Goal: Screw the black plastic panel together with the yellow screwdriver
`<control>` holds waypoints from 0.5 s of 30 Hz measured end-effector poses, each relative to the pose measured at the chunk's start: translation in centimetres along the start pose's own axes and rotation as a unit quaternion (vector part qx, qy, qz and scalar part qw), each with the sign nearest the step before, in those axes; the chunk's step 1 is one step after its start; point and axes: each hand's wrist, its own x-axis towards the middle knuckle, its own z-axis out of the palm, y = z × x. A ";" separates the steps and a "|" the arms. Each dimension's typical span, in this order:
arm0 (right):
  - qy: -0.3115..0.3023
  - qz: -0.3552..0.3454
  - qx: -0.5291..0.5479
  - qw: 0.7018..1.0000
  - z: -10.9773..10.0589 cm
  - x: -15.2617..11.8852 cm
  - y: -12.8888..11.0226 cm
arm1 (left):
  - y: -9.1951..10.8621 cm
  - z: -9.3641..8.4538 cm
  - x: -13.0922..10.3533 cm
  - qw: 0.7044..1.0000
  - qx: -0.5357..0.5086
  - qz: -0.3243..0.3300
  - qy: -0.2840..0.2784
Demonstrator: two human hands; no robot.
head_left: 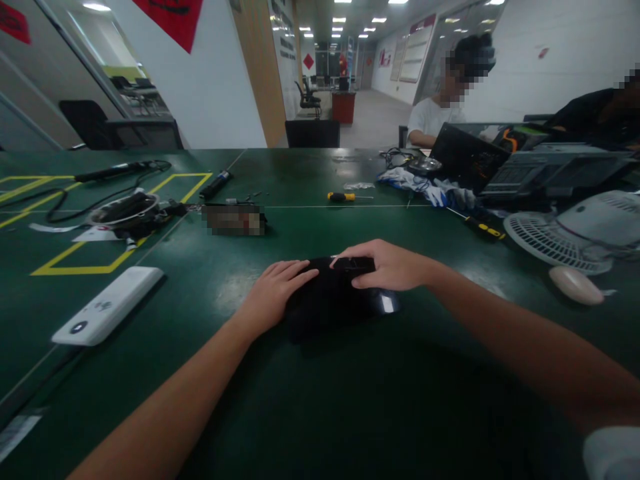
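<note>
A dark, glossy black object [325,310] lies on the green table in front of me; its kind does not show clearly. My left hand [280,287] rests over its left side, fingers stretched out and the palm side hidden. On its upper right part, my right hand [387,265] grips a small black block-shaped piece [356,265] between thumb and fingers. Whether this piece is joined to the larger black object I cannot tell. A bright reflection shows on the glossy right end, below my right hand.
A white power strip [107,307] lies left, near cables [127,210] and yellow tape. Beyond are a yellow-black screwdriver [345,197] and a blurred-out block [234,220]. A white fan [575,227], a mouse-shaped object [577,285] and computer parts [545,173] stand right; two people sit behind.
</note>
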 end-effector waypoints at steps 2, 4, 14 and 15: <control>-0.022 0.001 -0.018 1.000 0.0 0.3 0.0 | 0.1 -0.1 0.0 1.000 0.013 0.005 -0.006; -0.040 0.001 -0.040 0.998 0.0 0.6 0.2 | 0.1 -0.1 0.0 1.000 0.024 0.006 -0.013; -0.088 -0.012 -0.072 0.993 0.2 2.1 1.3 | 0.3 -0.2 0.0 0.999 0.024 -0.004 -0.021; -0.092 -0.013 -0.081 0.992 0.3 2.1 1.2 | 0.3 -0.2 0.0 0.999 0.028 -0.003 -0.019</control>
